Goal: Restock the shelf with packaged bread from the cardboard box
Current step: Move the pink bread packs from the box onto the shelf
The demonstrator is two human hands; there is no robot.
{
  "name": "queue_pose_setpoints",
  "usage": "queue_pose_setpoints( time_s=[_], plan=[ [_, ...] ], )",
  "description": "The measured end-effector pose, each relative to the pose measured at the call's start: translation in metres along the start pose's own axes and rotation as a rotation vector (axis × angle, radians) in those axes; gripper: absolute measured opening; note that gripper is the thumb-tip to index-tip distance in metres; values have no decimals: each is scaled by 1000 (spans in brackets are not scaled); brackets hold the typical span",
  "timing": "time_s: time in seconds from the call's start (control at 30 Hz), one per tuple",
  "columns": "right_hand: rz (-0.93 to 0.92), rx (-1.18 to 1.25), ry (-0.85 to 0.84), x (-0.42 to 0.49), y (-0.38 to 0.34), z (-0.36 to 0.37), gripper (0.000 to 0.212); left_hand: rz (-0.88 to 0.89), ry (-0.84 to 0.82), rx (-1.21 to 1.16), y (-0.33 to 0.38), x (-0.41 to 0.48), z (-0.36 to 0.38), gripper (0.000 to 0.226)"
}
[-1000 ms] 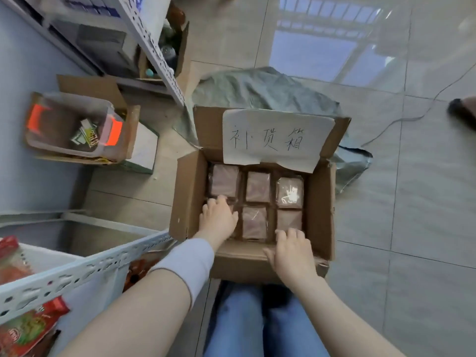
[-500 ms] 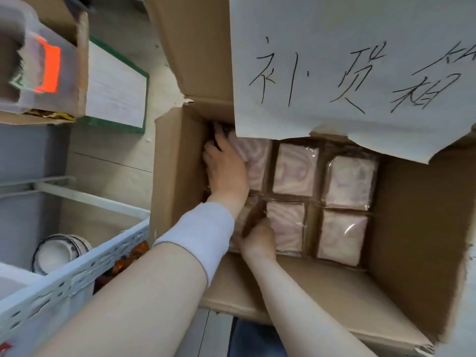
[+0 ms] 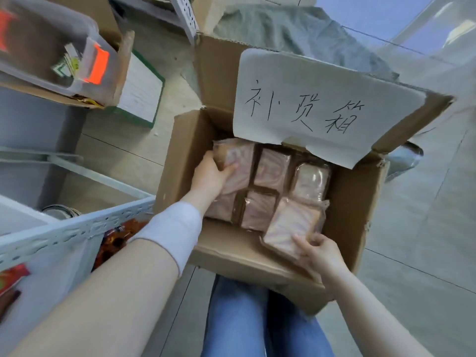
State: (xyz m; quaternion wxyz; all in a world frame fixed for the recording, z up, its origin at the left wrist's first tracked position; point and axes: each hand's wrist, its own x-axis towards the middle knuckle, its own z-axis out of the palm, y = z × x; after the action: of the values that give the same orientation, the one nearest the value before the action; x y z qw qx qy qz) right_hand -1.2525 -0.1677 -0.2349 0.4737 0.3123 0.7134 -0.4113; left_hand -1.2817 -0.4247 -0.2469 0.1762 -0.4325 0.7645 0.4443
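Pale floor tiles (image 3: 425, 240) surround the cardboard box (image 3: 360, 202), open by the person's knees so the bread is reachable. Left hand (image 3: 210, 176) curls its fingers around the far-left bread packet (image 3: 239, 161); right hand (image 3: 318, 252) pinches a tilted near-right packet (image 3: 293, 228), lifting both toward the white shelf (image 3: 77, 228) at left.

- Your left hand (image 3: 210, 176) closes its grip on a bread pack (image 3: 238, 161) at the far-left corner of the cardboard box (image 3: 360, 202).
- Your right hand (image 3: 318, 251) holds another bread pack (image 3: 293, 228), tilted, at the near-right.
- A handwritten paper label (image 3: 322, 104) covers the back flap.
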Motion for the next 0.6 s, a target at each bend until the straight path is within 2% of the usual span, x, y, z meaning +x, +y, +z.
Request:
queue_pose_setpoints(
  time_s=[0.23,0.33,0.4,0.47,0.53,0.6],
  plan=[
    [-255,-1,-90,-100,5,-28,36,16,153,-381,-22,-168,-74,44],
    [-395,-82,-205,-168,-1,-22,14,78,219,-586,-36,-259,-121,30],
    [-503,-122,-273,-224,-6,-12,10,150,305,-698,-47,-325,-157,28],
    [-620,-170,-335,-284,-11,6,20,195,415,-763,-62,-390,-194,32],
    [-727,-220,-405,-344,-10,32,11,212,532,-803,-81,-452,-233,31],
    [-832,-229,-482,-402,-4,67,18,239,673,-820,-104,-511,-272,42]
  ],
)
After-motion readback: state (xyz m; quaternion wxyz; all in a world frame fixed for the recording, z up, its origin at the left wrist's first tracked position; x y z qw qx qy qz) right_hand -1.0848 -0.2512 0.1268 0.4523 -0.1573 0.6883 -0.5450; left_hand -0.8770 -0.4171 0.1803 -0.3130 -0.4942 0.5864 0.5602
